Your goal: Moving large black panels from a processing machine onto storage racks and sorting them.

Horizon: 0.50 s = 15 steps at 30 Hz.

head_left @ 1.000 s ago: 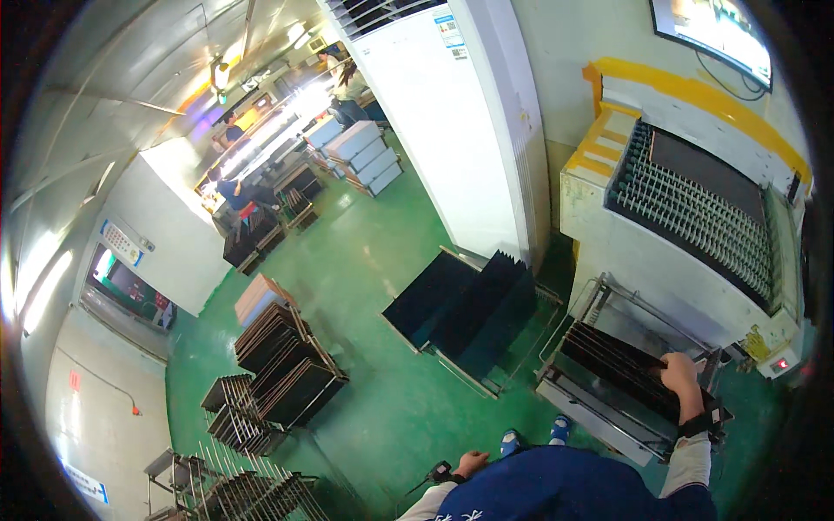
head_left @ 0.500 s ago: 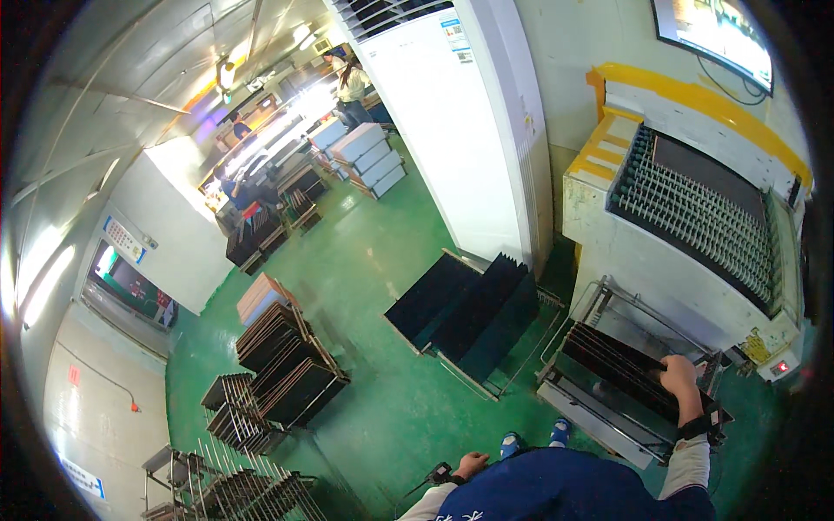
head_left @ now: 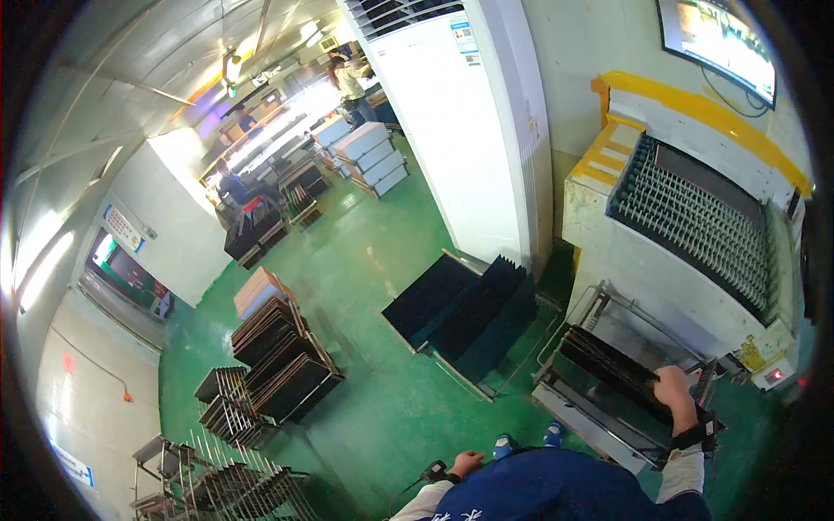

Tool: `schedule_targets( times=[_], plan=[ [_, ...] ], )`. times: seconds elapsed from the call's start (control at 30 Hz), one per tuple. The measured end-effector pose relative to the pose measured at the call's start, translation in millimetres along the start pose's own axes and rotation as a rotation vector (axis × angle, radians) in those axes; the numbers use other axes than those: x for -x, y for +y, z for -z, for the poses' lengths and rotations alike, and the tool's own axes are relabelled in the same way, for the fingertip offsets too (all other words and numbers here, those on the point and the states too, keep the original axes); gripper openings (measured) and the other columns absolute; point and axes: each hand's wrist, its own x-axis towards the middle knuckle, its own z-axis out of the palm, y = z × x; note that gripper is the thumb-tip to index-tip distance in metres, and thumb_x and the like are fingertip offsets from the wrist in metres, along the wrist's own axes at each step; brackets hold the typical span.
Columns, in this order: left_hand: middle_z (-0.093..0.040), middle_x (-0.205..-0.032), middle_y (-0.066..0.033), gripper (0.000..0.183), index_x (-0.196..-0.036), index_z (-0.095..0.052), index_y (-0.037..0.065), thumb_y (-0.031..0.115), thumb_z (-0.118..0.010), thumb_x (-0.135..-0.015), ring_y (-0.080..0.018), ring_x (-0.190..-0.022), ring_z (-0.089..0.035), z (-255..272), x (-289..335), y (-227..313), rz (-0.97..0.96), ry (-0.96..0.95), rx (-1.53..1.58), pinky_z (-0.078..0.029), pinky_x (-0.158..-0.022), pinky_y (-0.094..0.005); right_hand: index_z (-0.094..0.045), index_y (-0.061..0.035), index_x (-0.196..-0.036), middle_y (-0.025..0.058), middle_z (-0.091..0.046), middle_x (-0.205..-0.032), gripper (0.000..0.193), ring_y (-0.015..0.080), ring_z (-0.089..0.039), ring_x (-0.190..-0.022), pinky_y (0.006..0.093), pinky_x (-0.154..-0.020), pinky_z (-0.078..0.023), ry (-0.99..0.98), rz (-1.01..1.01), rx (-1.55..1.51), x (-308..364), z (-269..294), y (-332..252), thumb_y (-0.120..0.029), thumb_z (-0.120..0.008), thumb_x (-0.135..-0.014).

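Thin dark panels [head_left: 608, 360] stand on edge, packed close together in a metal-framed rack [head_left: 556, 388] at the lower right. At their near right end my right hand [head_left: 674, 387] is closed on the edge of a dark panel; its fingertips are partly hidden. A black band with a small device circles that wrist. My left hand [head_left: 466, 463] is held in front of my waist, empty, with its fingers loosely bent and touching nothing. Its wrist also carries a black device.
Behind the rack stands a pale machine [head_left: 678, 260] with rows of rollers. A tall white cabinet unit [head_left: 460, 130] is left of it. More dark panels [head_left: 469, 321] stand mid-floor. Loaded racks [head_left: 287, 365] and stacked boxes [head_left: 373, 161] lie leftward. People [head_left: 352, 82] work at the back.
The view has shifted slightly. My right hand stays at the panels' near end and has moved a little left and down in the picture. My left hand remains by my waist.
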Motion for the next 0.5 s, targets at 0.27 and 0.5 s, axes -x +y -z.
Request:
schedule_targets(
  times=[0.27, 0.5],
  plan=[
    [-0.065, -0.082, -0.0096, 0.044, -0.096, -0.062, 0.004, 0.042, -0.06, -0.074, -0.0236, -0.078, -0.062, -4.9, -18.9, 12.8, 0.198, -0.081, 0.235, -0.048, -0.072, -0.0303, -0.065, -0.003, -0.075, 0.0197, -0.06, -0.076, 0.03, 0.0362, -0.057, -0.077, 0.0437, -0.068, -0.044, 0.065, 0.014, 0.034, 30.7, 99.0, -30.2, -0.03, -0.067, -0.063],
    [-0.065, -0.079, -0.0115, 0.037, -0.089, -0.062, -0.002, 0.033, -0.062, -0.075, -0.0163, -0.069, -0.062, 3.2, -8.0, 15.0, 0.135, 0.014, 0.267, -0.049, -0.063, -0.0278, -0.061, -0.0001, -0.08, 0.0224, -0.057, -0.075, 0.03, 0.0373, -0.055, -0.075, 0.0399, -0.067, -0.043, 0.284, 0.096, -0.011, 39.1, 197.4, -22.7, -0.024, -0.068, -0.063]
  ],
)
